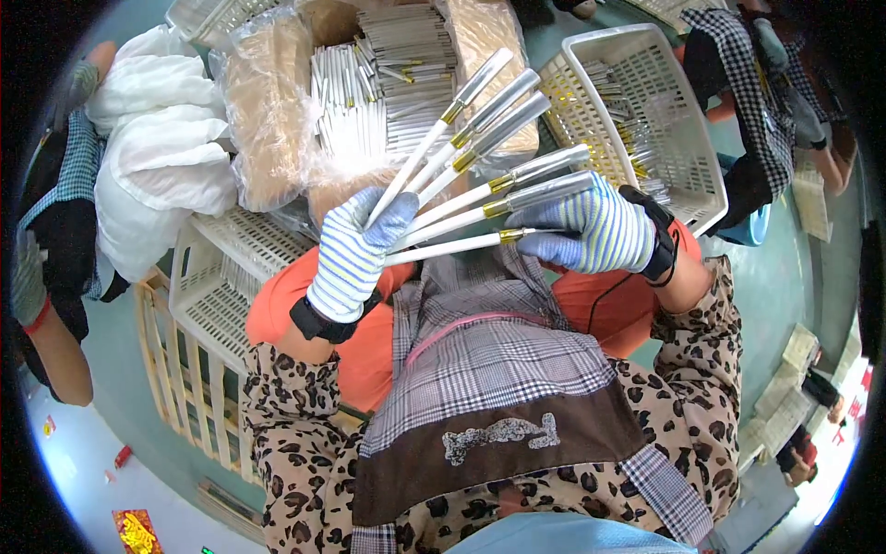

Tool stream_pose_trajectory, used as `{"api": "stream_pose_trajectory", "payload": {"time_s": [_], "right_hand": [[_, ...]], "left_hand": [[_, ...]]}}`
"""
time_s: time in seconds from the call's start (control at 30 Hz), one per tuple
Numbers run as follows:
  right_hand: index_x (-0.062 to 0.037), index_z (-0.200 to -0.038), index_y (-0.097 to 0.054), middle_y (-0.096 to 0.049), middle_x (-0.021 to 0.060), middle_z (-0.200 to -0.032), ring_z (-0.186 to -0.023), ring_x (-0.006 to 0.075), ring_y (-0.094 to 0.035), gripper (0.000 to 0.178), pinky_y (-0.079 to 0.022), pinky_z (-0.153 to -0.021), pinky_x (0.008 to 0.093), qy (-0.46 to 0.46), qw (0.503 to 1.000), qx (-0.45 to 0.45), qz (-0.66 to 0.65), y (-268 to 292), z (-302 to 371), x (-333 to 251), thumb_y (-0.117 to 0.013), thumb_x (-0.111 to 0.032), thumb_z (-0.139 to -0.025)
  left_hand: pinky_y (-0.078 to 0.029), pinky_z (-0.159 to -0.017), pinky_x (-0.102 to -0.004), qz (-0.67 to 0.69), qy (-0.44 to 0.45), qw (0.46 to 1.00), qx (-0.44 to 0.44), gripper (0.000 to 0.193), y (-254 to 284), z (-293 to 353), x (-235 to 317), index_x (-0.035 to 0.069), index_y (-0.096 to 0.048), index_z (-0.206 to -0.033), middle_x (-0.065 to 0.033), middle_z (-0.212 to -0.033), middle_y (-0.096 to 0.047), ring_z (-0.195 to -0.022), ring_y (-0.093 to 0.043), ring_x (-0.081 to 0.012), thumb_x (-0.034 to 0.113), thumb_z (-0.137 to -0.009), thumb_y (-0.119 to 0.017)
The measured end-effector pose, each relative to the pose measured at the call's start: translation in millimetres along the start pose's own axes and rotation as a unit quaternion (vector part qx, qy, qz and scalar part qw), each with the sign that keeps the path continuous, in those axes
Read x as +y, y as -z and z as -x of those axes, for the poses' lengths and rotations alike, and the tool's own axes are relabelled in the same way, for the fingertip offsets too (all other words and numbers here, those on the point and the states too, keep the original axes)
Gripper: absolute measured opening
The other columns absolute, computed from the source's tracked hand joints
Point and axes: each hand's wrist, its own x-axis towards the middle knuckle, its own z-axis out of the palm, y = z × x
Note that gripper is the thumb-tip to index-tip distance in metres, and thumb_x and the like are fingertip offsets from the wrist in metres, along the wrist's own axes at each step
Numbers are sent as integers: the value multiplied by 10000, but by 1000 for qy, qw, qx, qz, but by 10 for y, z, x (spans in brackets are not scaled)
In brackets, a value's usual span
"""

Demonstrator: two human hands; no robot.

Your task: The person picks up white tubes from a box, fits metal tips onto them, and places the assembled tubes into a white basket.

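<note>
Several white rods with gold bands and shiny silver tube ends [503,132] fan out from my left hand [349,254]. Its gloved fingers are closed around their plain white ends. My right hand [604,226], in the same striped glove, is closed on the silver end of the lowest rod [457,246], which its fingers partly hide. The silver end of the rod just above touches the right glove. Beyond my hands stands an open carton lined with plastic [489,37], holding stacked white rods [351,125].
A white plastic basket [688,120] with more banded rods stands at the right. Another basket [208,309] is at my left, beside a wooden slatted frame [185,379]. White cloth bundles [161,175] lie behind it. People in checked clothing sit on the left [78,166] and right [738,74].
</note>
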Motion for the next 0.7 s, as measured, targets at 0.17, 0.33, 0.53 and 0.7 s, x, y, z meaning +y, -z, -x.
{"api": "stream_pose_trajectory", "payload": {"time_s": [0.17,0.33,0.53,0.7], "right_hand": [[-16,-866,-647,-629,125,-720,-583,190,-611,266,-461,-555,276,-155,986,52,-13,343,-157,-147,-706,-238,-732],[-4,-1113,-517,-598,70,-887,-735,136,-590,367,-494,-665,238,-238,838,336,-357,400,-195,141,-602,-227,-835],[-54,-1340,-299,-447,151,-1274,-1171,269,-453,833,-339,-1008,439,-129,828,192,-511,-13,-510,328,-724,-383,-703],[-26,-1315,-322,-529,119,-1136,-1036,264,-542,802,-421,-937,434,-97,768,266,-575,-90,-753,265,-735,-315,-690]], "left_hand": [[-361,-499,-203,80,29,996,19,391,-102,-70,22,1,-616,-889,15,-671,-540,-591,-433,-31,384,-814,-643],[-268,-321,-187,110,53,988,98,386,-118,-209,111,54,-576,-895,43,-553,-468,-372,-358,-31,432,-823,-607],[-483,-705,-217,161,-158,969,-101,555,-299,-329,-218,-6,-497,-1104,-64,-1005,-602,-822,-567,-95,309,-718,-743],[-469,-792,-271,-179,-132,965,-142,645,-375,-512,-426,16,-463,-1215,-69,-1064,-596,-897,-577,-145,238,-682,-751]]}}
